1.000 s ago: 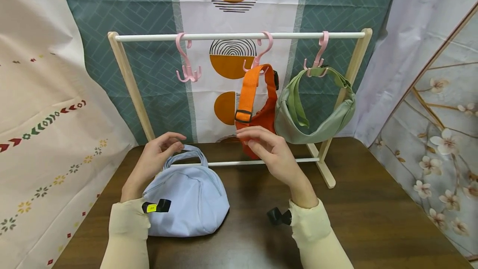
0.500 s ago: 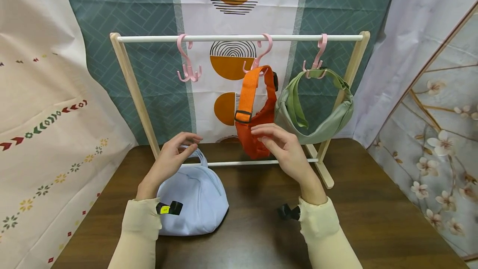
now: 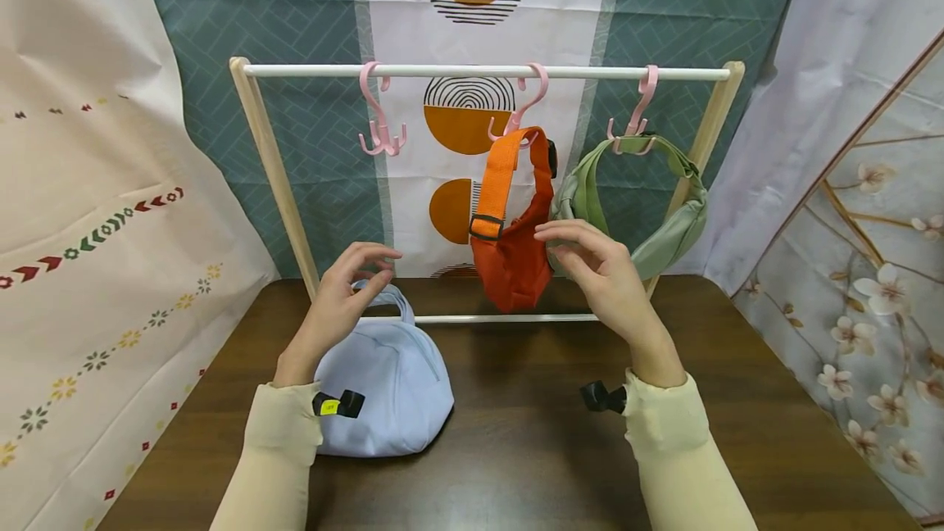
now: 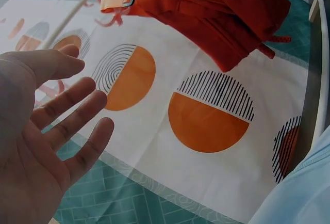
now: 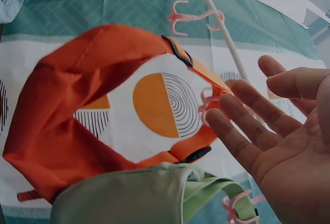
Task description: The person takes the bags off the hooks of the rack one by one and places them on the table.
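Note:
My left hand (image 3: 342, 293) hovers above the light blue handbag (image 3: 387, 388), in front of its raised handles (image 3: 394, 301). Its fingers are loosely bent and hold nothing; in the left wrist view the palm (image 4: 31, 167) shows bare. To the right, my right hand (image 3: 612, 285) is in the air before the green waist bag (image 3: 674, 232), covering part of it. Nothing lies between its relaxed fingers (image 5: 258, 115). An orange-red waist bag (image 3: 512, 260) hangs by its strap from the middle pink hook (image 3: 519, 109), left of that hand. The green bag hangs from the right pink hook (image 3: 640, 101).
A rack with a white top rail (image 3: 457, 70) and wooden side posts (image 3: 276, 170) stands on the dark wooden table (image 3: 516, 433). A pink multi-prong hook (image 3: 379, 117) at the left carries nothing. Patterned cloths (image 3: 310, 15) hang behind and at both sides.
My right hand has moved right, from before the orange-red waist bag to before the green one. My left hand has shifted right and slightly up. The bags stay in place.

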Tool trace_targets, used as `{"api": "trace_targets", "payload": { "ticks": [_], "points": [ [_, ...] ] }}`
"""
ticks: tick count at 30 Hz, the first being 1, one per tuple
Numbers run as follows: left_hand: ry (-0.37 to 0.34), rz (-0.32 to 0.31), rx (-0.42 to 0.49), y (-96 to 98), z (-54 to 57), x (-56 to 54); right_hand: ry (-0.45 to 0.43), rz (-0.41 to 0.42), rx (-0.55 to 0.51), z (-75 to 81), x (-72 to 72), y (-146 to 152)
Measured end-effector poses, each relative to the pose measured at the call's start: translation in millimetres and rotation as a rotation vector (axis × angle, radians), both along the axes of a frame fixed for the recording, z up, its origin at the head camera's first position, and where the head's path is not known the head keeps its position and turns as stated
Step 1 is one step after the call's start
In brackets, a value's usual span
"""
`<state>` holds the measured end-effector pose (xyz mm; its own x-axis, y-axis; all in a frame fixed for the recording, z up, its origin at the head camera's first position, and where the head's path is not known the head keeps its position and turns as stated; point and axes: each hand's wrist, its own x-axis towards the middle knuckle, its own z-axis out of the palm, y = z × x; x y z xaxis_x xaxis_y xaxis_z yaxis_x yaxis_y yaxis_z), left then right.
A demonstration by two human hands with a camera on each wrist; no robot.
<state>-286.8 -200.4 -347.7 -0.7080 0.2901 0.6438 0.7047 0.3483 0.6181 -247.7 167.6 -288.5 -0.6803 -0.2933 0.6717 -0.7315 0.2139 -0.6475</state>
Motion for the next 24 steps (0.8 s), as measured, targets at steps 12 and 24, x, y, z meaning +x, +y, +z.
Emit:
{"api": "trace_targets", "payload": {
  "ticks": [12, 24],
  "points": [
    [0.020, -0.041, -0.051, 12.7, 15.2, -3.1, 0.030, -0.017, 0.034, 16.9, -5.0, 15],
    [0.112, -0.077, -0.002, 26.8, 40.8, 0.2, -0.054, 0.088, -0.024, 38.1, 0.9, 20]
  ]
}}
